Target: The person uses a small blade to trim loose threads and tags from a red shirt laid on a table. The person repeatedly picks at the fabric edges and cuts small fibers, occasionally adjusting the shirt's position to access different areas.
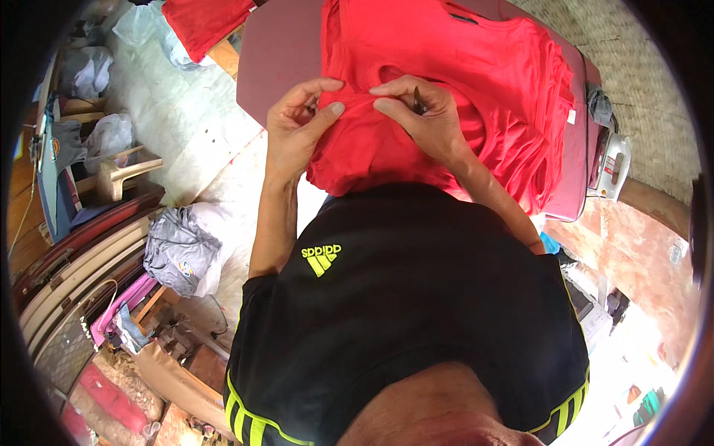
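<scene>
A red shirt [446, 67] lies in loose folds over the near part of the table, spilling toward my body. My left hand [301, 126] has the shirt's edge between thumb and fingers, at the left side of the cloth. Just to the right, my right hand [424, 119] pinches the same strip of fabric with thumb and forefinger. Tucked in the right hand's curled fingers is a small dark pointed tool [419, 100]; its kind is mostly hidden. The fabric between the two hands is drawn fairly straight.
The dark pink table [275, 59] extends under the shirt. An iron [613, 167] stands at its right edge beside a grey cloth [599, 104]. Another red cloth [204, 26] lies at the far left. A grey bundle [182, 249] in plastic sits left, near stacked curved boards [82, 267].
</scene>
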### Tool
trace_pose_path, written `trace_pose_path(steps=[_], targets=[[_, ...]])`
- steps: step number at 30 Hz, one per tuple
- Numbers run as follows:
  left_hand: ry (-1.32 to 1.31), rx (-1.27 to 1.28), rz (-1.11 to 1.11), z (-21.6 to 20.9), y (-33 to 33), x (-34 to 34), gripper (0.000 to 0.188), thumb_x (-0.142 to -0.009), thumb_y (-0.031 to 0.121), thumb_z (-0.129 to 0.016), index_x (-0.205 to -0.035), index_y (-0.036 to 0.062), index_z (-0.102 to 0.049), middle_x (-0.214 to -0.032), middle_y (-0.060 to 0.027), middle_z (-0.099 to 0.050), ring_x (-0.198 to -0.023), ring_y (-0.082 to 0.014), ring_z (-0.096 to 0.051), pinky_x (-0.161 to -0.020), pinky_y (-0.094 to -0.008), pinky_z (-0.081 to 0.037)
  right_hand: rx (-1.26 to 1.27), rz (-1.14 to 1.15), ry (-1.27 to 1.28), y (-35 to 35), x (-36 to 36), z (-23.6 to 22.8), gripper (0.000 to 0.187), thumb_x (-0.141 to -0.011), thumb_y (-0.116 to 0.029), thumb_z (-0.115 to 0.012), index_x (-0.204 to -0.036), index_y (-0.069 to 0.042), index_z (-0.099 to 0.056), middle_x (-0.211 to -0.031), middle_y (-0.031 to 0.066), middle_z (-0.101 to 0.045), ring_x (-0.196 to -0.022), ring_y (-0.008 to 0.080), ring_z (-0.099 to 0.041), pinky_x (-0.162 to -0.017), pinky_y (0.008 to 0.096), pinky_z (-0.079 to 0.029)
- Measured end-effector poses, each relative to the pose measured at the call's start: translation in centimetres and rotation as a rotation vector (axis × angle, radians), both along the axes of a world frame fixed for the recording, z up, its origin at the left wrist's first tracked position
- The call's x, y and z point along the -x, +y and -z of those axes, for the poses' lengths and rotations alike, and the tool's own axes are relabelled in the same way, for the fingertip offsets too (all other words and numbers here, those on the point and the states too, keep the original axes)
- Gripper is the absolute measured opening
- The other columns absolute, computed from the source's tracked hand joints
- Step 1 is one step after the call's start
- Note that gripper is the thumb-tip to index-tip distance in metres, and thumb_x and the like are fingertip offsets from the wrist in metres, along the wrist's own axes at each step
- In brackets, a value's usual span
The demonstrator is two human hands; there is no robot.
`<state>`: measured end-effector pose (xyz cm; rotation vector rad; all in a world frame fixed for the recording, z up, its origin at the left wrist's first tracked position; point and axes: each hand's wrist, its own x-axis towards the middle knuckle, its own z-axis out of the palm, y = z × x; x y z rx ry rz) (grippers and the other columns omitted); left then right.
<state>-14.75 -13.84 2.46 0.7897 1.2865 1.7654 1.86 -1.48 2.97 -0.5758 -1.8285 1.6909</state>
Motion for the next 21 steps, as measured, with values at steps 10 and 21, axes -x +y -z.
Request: trace_pose_path(steps=[10, 21], targets=[[-0.070, 0.111, -0.088, 1.3, -3.4, -0.6, 0.016, -0.088, 0.007, -0.067, -0.104, 0.0027, -0.067, -0.076, 0.0067, -0.053, -0.062, -0.0005, -0.043, -0.056, -0.0168, -0.032, -0.240, -0.152, -0.087, 0.7, -2.5, -2.0, 0.006, -0.089, -0.007, -0.070, -0.091, -0.004, -0.066, -0.085, 0.0019, -0.066, -0.070, 0.0062, -0.057, -0.060, 0.0232, -0.045], [0.806, 0.402, -0.057, 0.1, -2.4, -1.0, 0.015, -0.078, -0.001, -0.075, -0.091, 0.0018, -0.068, -0.088, -0.0040, -0.055, -0.077, -0.0128, -0.052, -0.068, -0.0254, -0.042, -0.503, -0.368, -0.208, 2.9, -3.4, 1.8, 0.015, -0.082, -0.006, -0.071, -0.097, -0.004, -0.067, -0.085, 0.0090, -0.060, -0.075, 0.0242, -0.062, -0.064, 0.0334, -0.049]])
